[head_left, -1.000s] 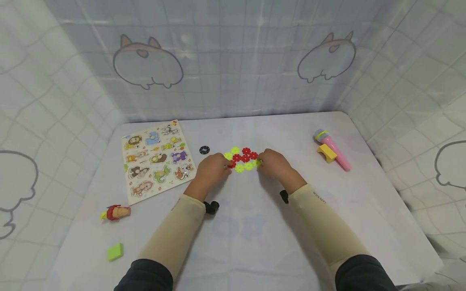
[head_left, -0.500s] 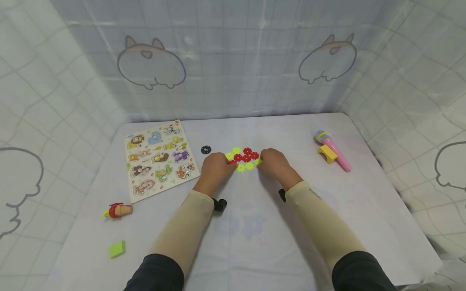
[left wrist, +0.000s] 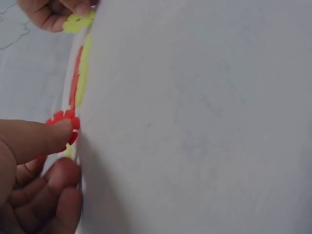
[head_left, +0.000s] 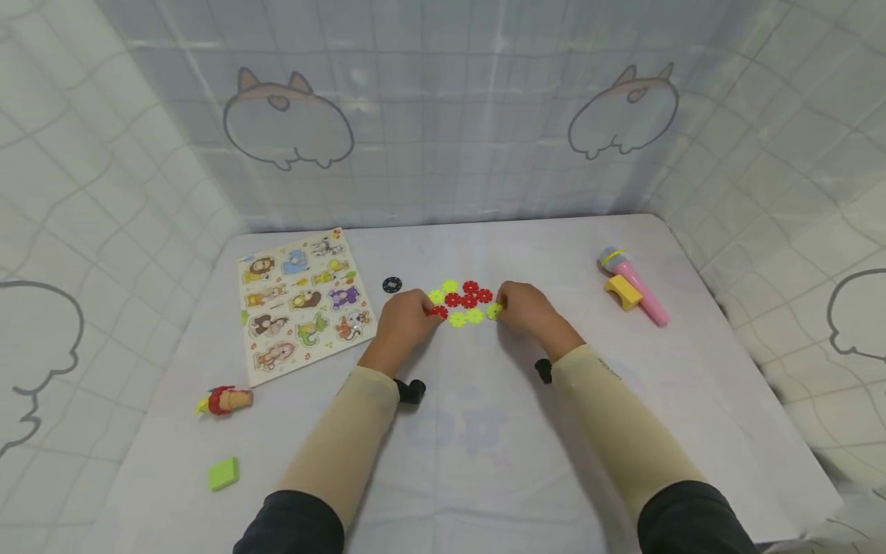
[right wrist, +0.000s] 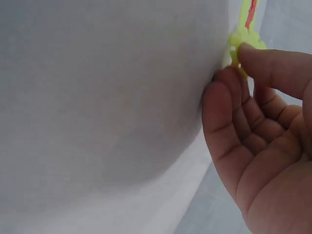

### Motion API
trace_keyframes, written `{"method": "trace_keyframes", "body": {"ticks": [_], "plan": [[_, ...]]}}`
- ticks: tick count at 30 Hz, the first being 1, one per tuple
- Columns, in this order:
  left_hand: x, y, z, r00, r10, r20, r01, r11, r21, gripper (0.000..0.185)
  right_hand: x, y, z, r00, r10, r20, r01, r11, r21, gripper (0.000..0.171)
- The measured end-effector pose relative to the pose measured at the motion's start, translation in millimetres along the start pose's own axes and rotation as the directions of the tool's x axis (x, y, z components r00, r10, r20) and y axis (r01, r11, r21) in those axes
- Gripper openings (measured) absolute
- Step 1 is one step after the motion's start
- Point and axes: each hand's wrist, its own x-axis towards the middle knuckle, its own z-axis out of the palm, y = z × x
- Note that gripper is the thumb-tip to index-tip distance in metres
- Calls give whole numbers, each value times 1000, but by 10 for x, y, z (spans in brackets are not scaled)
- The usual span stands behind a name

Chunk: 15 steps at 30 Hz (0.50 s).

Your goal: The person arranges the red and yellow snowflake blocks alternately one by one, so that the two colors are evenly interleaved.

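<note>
Flower discs (head_left: pixel 469 301), red and yellow, lie in a cluster near the middle of the bench (head_left: pixel 484 492), between the hands and to the right of the black chip (head_left: pixel 391 285). The left hand (head_left: pixel 407 319) pinches a red disc (left wrist: pixel 75 123) at the left end; the right hand (head_left: pixel 524 306) pinches a yellow disc (right wrist: pixel 249 38) at the right end. The step in hand looks like setting or adjusting these end pieces; the next move probably calls for a light, even pinch, so neighbouring discs are not dragged along. Whether they are linked, I cannot tell. Each disc is round and points no particular way; the cluster's long axis runs left to right, roughly from hand to hand.
</note>
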Motion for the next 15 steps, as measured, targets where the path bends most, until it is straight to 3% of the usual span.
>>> {"method": "trace_keyframes", "body": {"ticks": [7,11,15], "plan": [[-102,-105,-106,999,37,36,-30,983,-182,14,-105,110,-85,1000,0,9,-2,974,228,15],[-232,-118,-235,995,63,72,-38,953,-299,15,-211,152,-140,1000,-6,3,4,935,356,14],[-368,-129,-385,989,93,114,-42,920,-389,16,-351,180,-184,999,-42,15,31,906,421,14]]}}
